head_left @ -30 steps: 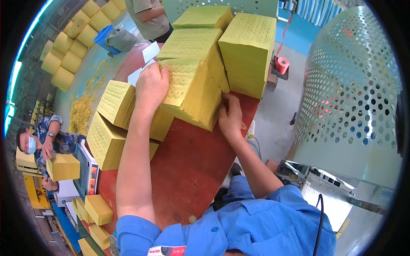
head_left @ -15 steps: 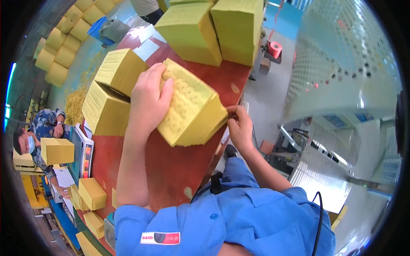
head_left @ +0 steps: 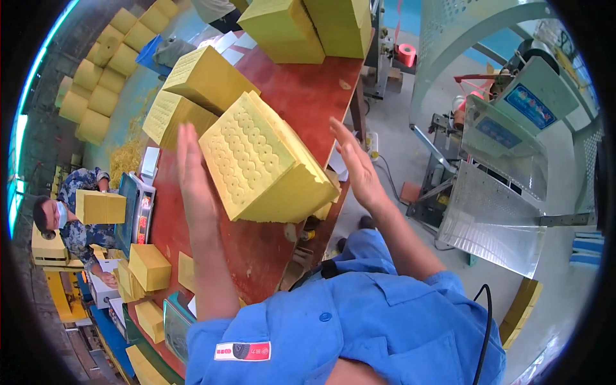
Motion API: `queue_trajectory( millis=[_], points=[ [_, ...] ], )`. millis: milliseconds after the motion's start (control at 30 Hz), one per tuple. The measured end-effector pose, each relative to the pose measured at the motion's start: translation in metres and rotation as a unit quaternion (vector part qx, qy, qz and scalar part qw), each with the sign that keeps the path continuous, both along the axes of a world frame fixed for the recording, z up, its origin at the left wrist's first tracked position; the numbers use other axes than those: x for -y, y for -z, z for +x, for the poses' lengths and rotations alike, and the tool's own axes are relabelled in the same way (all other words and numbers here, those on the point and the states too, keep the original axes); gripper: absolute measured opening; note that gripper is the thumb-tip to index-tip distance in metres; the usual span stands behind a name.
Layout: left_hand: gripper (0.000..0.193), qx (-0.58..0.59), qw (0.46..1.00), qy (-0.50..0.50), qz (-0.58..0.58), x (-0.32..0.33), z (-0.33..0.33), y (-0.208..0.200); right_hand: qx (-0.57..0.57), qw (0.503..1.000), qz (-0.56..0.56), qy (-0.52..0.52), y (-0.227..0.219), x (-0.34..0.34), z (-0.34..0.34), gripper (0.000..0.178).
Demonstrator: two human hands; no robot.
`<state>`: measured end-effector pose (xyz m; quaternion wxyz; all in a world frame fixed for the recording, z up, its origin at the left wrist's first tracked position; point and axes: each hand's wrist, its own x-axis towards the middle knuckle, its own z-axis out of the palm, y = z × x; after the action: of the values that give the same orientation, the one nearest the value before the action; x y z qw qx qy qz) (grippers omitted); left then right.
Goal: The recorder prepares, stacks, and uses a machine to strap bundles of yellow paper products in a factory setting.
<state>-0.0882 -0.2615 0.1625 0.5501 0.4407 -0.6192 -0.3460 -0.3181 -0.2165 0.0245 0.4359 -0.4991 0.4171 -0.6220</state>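
A thick stack of yellow paper point(head_left: 258, 168) lies tilted on the red table, its upper face marked with rows of scalloped punch cuts. The sheets along its right side are uneven and ragged. My left hand point(head_left: 193, 176) is held flat at the stack's left side, fingers straight; whether it touches the paper I cannot tell. Off the right side, my right hand point(head_left: 357, 168) hangs apart from the stack with its fingers spread. Neither hand grips anything. Two similar stacks, one nearer point(head_left: 172, 118) and one farther point(head_left: 208, 78), stand just beyond the left hand.
Taller yellow paper stacks point(head_left: 285, 31) stand at the table's far end. A scale point(head_left: 142, 215) and small yellow blocks point(head_left: 150, 268) are on the left, where a masked co-worker point(head_left: 82, 186) sits. Metal machinery with a clear panel point(head_left: 504, 144) is at the right. The red table point(head_left: 260, 256) ends beside my body.
Both hands have let go of the yellow paper stack: the left has moved off its top face, the right off its ragged corner. The whole view has shifted.
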Motion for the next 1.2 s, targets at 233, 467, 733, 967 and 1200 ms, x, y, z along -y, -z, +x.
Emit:
queue_trajectory(
  millis=[233,467,733,967,1200],
  points=[
    [0.055,-0.350,0.898,0.135,0.229,-0.043,0.001,0.080,0.082,0.984,-0.013,-0.160,-0.003,0.043,0.028,0.062],
    [0.050,-0.323,0.932,-0.025,0.161,-0.041,-0.016,0.093,0.104,0.978,0.007,-0.183,-0.010,0.044,0.046,0.062],
    [0.058,-0.289,0.937,-0.081,0.180,-0.072,-0.025,0.083,0.166,0.966,0.086,-0.177,0.007,0.020,0.027,0.058],
    [0.066,-0.339,0.922,-0.144,0.121,-0.094,0.003,0.051,0.112,0.976,-0.029,-0.184,-0.039,0.023,0.030,0.056],
    [0.061,-0.171,0.970,-0.112,0.135,-0.018,0.002,-0.005,0.038,0.985,-0.062,-0.160,-0.058,0.042,0.011,0.053]
  ],
)
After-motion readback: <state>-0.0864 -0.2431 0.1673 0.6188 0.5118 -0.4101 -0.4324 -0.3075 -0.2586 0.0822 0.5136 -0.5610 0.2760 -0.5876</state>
